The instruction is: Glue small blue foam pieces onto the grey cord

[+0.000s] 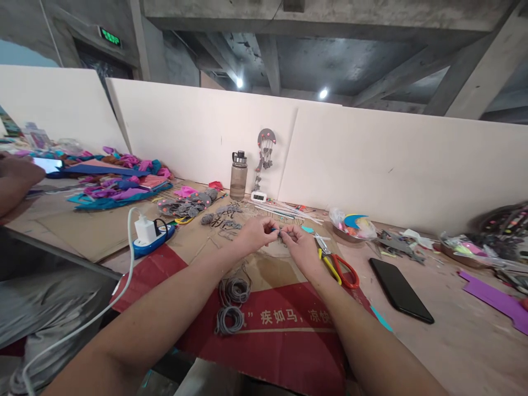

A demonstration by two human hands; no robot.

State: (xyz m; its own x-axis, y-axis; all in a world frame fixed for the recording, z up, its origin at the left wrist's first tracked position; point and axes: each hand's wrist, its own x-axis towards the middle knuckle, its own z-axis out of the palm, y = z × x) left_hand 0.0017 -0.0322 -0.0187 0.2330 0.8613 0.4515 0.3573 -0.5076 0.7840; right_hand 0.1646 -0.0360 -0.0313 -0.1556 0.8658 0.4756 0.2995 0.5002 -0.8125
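Two bare hands meet over a cluttered table (pixel 454 308), fingertips pinched together on a small grey piece (pixel 281 234). The left hand (pixel 256 234) and right hand (pixel 299 245) both grip it narrowly, thumb against forefinger. The piece is mostly hidden between the fingers, so its shape cannot be made out; it looks like thin grey cord or wire.

Toward the person from the grip, two coils (pixel 231 302) of grey cord lie on red cardboard (pixel 280 335) with white lettering. The cardboard's near edge is cut off by the forearms.

Just right of the right hand lie scissors (pixel 336 264) with yellow and red handles, their blades partly hidden behind the hand. Further right is a black phone (pixel 401 290), face down or dark.

Beyond the grip, near a white partition (pixel 371 159), stand a bottle (pixel 238 175) and a small white clock (pixel 258 196); its digits are too small to read. Left of the hands, a white charger (pixel 144 230) sits in a blue power strip (pixel 153 241), its cable running out of view at the bottom left.

At the far left edge, another person's arm (pixel 14 181) is cut off by the frame beside a heap of purple and teal scraps (pixel 119 179). Blurred craft clutter fills the far right.
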